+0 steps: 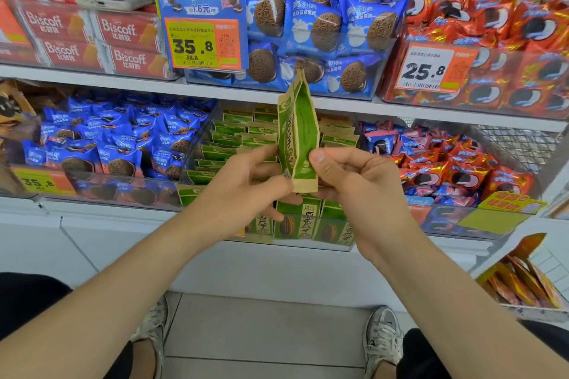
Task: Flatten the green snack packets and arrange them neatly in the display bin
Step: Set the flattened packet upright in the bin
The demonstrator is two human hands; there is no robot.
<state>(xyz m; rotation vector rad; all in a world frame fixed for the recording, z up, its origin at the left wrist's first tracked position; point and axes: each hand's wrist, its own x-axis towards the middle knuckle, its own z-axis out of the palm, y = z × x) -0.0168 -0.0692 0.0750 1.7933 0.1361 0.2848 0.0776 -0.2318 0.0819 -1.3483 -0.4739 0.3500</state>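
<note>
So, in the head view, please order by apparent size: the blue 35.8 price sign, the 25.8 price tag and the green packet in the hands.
1. blue 35.8 price sign: clearly largest.
2. green packet and 25.8 price tag: similar area; the packet is nearer the camera, so I do not rank them.

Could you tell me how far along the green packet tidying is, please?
Partly done: rows of green packets already stand filed in the display bin. In hand: left hand and right hand pinch one green packet upright above it. Left: seating it; front packets look uneven.
</note>
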